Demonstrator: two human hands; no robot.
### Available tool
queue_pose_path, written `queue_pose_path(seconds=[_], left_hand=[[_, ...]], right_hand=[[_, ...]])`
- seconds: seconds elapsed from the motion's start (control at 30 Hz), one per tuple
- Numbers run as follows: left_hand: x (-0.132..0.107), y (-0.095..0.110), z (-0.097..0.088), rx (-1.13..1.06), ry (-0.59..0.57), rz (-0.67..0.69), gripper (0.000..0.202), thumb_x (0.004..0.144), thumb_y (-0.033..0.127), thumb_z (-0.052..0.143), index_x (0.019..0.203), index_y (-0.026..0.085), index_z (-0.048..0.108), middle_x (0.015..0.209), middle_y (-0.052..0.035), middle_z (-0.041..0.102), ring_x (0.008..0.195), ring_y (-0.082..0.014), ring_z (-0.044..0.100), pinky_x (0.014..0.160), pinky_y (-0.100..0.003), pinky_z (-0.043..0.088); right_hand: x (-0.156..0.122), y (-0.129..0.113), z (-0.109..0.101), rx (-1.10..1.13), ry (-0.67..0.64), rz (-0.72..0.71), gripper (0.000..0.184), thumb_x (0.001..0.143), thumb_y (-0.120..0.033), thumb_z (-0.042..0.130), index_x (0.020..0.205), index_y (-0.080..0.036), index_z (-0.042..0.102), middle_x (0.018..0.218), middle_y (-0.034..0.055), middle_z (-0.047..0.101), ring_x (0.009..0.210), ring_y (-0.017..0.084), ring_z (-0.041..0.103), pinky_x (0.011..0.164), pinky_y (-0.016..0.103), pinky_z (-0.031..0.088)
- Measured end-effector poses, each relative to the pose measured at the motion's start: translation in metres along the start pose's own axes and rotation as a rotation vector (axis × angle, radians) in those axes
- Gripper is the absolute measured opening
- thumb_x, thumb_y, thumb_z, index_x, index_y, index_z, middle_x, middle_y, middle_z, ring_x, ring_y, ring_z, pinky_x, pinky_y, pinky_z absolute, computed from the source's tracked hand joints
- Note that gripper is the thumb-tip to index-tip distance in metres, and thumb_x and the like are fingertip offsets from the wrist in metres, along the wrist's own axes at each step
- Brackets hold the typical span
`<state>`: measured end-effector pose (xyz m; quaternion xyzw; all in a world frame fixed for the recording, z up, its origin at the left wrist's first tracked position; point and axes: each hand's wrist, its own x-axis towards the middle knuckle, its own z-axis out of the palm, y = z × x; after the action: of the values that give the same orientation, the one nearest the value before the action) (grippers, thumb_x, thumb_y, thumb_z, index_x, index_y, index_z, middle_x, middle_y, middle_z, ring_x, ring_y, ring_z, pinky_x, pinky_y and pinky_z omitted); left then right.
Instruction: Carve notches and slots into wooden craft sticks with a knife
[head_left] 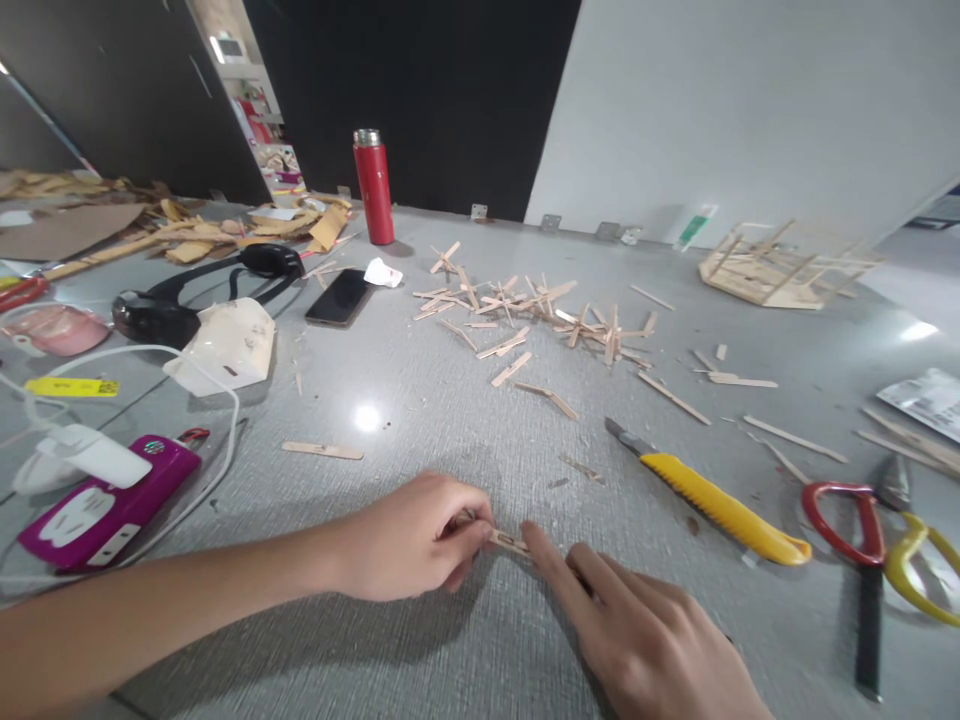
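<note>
My left hand (412, 540) lies on the grey table (420, 400), its fingers pinched on one end of a small wooden stick (507, 541). My right hand (645, 630) rests beside it with the index finger stretched out, its tip pressing on the stick's other end. The stick lies flat near the table's front edge. A yellow utility knife (716, 505) lies just right of my hands, blade pointing away.
A heap of wooden sticks (525, 310) covers the middle. Scissors with red and yellow handles (874, 530) lie at right. A stick frame model (780, 265) stands far right. Red flask (374, 187), phone (339, 298), magenta power bank (105, 505) with cables sit left.
</note>
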<state>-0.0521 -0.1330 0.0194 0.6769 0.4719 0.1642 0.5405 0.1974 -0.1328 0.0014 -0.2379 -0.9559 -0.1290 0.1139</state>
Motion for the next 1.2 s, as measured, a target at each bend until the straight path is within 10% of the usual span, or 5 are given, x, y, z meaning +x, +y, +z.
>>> queue_pose_path(seconds=[1.2], left_hand=[[0.001,-0.002,0.007,0.028,0.077,0.107,0.036,0.103,0.029,0.044,0.070,0.018,0.052,0.055,0.0024,0.056,0.048,-0.0082,0.048,0.053,-0.021,0.038]], right_hand=[[0.005,-0.010,-0.012,-0.389,-0.028,-0.092,0.062,0.068,0.008,0.040,0.126,0.005,0.062,0.065,0.0029,0.056,0.044,0.018,0.055,0.038,0.032,0.046]])
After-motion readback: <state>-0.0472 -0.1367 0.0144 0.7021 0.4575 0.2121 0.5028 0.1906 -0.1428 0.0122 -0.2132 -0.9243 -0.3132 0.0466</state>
